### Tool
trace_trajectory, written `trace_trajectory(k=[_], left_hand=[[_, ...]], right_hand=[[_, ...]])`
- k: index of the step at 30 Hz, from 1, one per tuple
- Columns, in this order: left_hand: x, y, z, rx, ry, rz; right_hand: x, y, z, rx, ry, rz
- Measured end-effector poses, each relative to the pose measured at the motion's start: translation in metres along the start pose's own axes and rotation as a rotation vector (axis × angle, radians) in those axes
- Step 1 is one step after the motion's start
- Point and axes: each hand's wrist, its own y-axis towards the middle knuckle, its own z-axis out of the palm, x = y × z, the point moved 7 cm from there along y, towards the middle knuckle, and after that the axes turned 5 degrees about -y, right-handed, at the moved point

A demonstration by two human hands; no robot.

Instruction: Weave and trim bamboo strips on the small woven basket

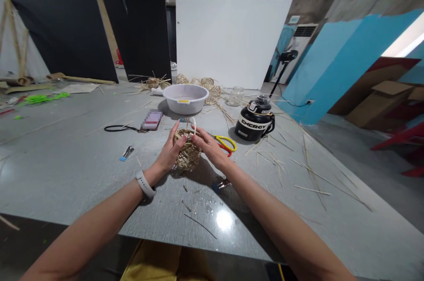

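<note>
A small woven bamboo basket (188,153) with a thin arched handle sits on the grey table (66,170) between my hands. My left hand (170,150) cups its left side, fingers on the rim. My right hand (210,147) presses against its right side, fingers reaching over the top. A pale band is on my left wrist.
Yellow and red scissors (227,143) lie just right of the basket, a black jug (255,121) beyond them. A white basin (186,98), a phone (152,120), a glass jar (236,96), more woven pieces (208,86) and scattered bamboo strips (311,175) are around. Small pliers (221,183) lie near my right forearm.
</note>
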Motion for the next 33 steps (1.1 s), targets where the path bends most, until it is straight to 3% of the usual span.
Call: trace_trajectory(k=[6, 10, 13, 16, 19, 23, 26, 30, 33], left_hand=[[0.009, -0.006, 0.003, -0.003, 0.026, 0.041], [0.011, -0.008, 0.001, -0.021, -0.017, -0.008], [0.006, -0.007, 0.004, 0.011, -0.226, -0.043], [0.01, -0.01, 0.016, 0.076, -0.422, -0.217], [0.021, -0.022, 0.036, 0.199, -0.533, -0.443], [0.015, -0.02, 0.029, 0.056, -0.502, -0.274], [0.01, -0.017, 0.021, -0.041, -0.444, -0.179], [0.008, -0.015, 0.017, -0.092, -0.447, -0.109], [0.009, -0.015, 0.013, -0.141, -0.427, -0.063]], right_hand=[[0.001, -0.003, 0.0, 0.064, 0.015, -0.081], [0.0, -0.004, -0.007, 0.003, 0.046, -0.049], [-0.001, -0.001, -0.017, -0.081, 0.258, 0.019], [-0.006, 0.002, -0.02, -0.111, 0.482, 0.12], [-0.012, 0.004, -0.019, -0.103, 0.502, 0.181], [-0.023, 0.006, -0.04, -0.297, 0.34, 0.182], [-0.014, 0.002, -0.053, -0.439, 0.176, 0.078], [0.006, -0.002, -0.024, -0.227, -0.063, -0.054], [0.011, -0.007, -0.006, -0.197, -0.208, -0.076]])
